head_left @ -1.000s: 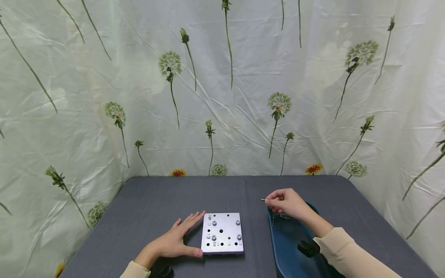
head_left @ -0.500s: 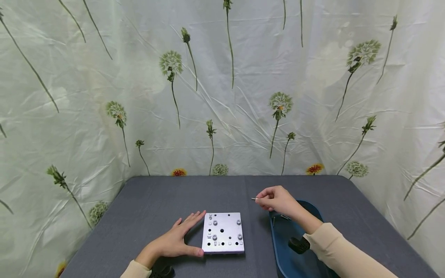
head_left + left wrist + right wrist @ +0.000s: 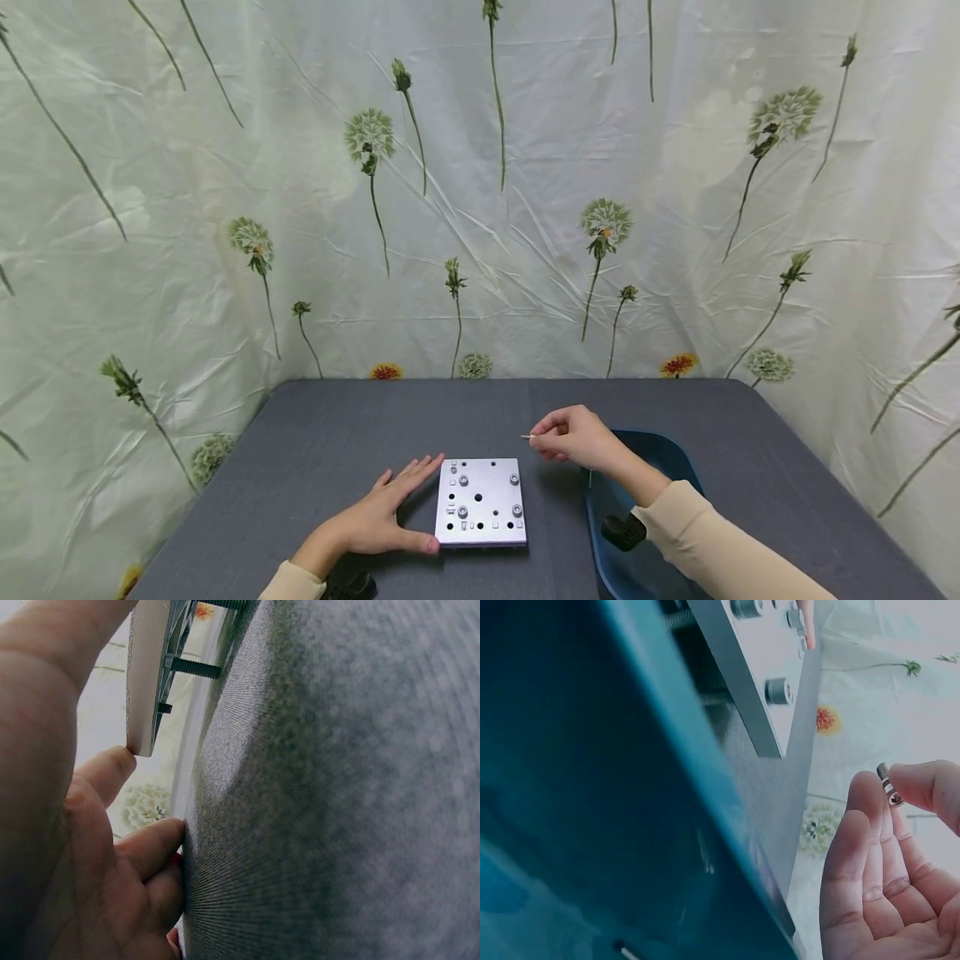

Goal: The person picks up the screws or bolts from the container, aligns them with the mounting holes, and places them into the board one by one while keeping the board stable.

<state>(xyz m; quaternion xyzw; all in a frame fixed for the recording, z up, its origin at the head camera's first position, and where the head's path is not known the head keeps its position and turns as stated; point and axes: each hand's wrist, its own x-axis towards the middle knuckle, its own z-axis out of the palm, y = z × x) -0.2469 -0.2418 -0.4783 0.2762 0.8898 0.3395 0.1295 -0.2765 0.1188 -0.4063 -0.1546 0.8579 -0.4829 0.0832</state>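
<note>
A square silver metal plate (image 3: 491,494) lies on the grey table, raised off the cloth by screw shanks (image 3: 196,668) that stick out below, as the left wrist view shows. Socket-head screws (image 3: 778,691) and several holes sit in its top. My left hand (image 3: 378,515) lies at the plate's left side with fingers spread; the index fingertip touches the far left corner and the thumb the near left corner. My right hand (image 3: 576,439) pinches a small metal screw (image 3: 889,787) between thumb and fingertips, above the table to the plate's upper right, apart from it.
A deep blue plastic bin (image 3: 596,554) stands right of the plate, under my right forearm. A few small metal pieces (image 3: 705,851) lie inside it. Behind the table (image 3: 412,408) hangs a white curtain (image 3: 525,250) with a dandelion print.
My right hand has moved left from over the bin toward the plate, carrying the screw. The left hand and the plate have stayed in place.
</note>
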